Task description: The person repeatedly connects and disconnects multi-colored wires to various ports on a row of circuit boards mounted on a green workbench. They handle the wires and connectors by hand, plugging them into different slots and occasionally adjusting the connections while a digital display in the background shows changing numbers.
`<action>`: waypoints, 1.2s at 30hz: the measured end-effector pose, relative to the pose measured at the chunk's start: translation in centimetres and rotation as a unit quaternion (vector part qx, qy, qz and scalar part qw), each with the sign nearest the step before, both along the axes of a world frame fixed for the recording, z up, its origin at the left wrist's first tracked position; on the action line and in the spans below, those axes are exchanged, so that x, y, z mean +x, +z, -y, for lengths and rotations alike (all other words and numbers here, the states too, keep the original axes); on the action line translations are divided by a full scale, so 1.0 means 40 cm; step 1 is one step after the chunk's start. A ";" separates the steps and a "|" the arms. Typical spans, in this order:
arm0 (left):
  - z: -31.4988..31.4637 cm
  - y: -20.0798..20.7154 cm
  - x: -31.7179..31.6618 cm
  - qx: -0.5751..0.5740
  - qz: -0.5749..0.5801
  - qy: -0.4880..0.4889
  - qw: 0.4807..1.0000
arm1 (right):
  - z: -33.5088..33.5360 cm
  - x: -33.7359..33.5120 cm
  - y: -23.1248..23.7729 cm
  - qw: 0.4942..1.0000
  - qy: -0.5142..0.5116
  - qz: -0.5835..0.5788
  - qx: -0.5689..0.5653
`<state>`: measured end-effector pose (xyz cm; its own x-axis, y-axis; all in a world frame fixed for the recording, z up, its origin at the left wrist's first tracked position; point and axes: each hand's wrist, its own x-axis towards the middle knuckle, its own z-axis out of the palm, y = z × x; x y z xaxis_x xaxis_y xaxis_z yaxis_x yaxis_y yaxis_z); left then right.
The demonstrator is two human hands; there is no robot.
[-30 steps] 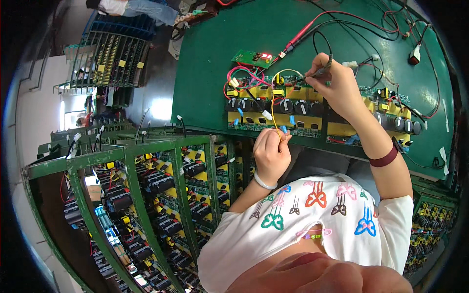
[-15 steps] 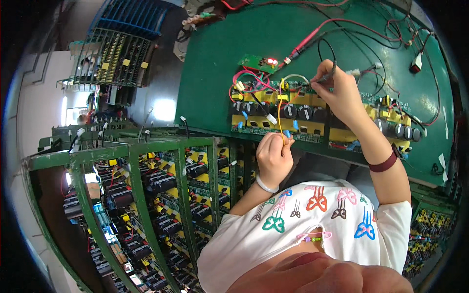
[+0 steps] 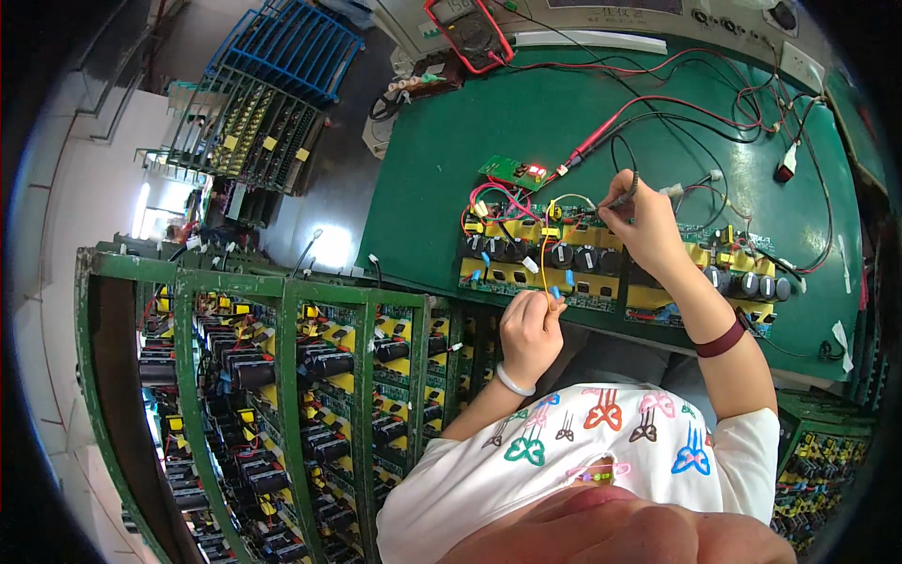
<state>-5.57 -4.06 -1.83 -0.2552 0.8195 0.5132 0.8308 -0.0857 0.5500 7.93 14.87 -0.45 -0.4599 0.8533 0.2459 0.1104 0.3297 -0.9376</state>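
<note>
My right hand [image 3: 646, 224] pinches a black test probe [image 3: 625, 195], its tip pointing down at the back edge of a circuit board [image 3: 592, 258] with yellow parts and round black capacitors. At the board's front edge, my left hand [image 3: 531, 334] is closed on a thin orange wire [image 3: 544, 273] running up across the board; its fingertips are beside a blue component. Behind the board, a small green board [image 3: 507, 170] with a glowing red display is joined by coloured wires. A red test probe [image 3: 597, 136] lies on the green mat.
A second circuit board [image 3: 742, 273] lies to the right, partly behind my right forearm. A red multimeter [image 3: 470, 36] stands at the back. Loose cables cross the mat [image 3: 432, 179]. Green racks [image 3: 282, 301] full of boards stand at left; a blue rack [image 3: 282, 47] is farther off.
The view has tilted up, bringing the multimeter and the equipment at the back into sight. Both hands keep their grips and nearly the same places over the board.
</note>
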 end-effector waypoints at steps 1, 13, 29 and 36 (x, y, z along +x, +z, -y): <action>0.001 0.001 0.000 -0.003 0.000 0.000 1.000 | -0.001 0.000 -0.002 1.000 0.000 0.000 0.000; 0.024 0.025 -0.007 -0.054 0.044 0.004 0.998 | 0.010 0.069 0.077 0.992 -0.077 -0.089 0.041; -0.197 0.087 0.310 0.021 0.059 -0.317 0.946 | -0.351 0.558 0.037 0.844 -0.284 0.411 0.195; -0.250 0.070 0.408 -0.002 0.020 -0.333 0.943 | -0.411 0.640 -0.037 0.868 -0.205 0.410 0.189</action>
<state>10.75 5.94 0.95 0.2970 0.8067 0.5108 0.5724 -0.5786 0.5810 33.55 31.30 -1.94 -0.2896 0.9161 0.2774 0.8706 0.3726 -0.3214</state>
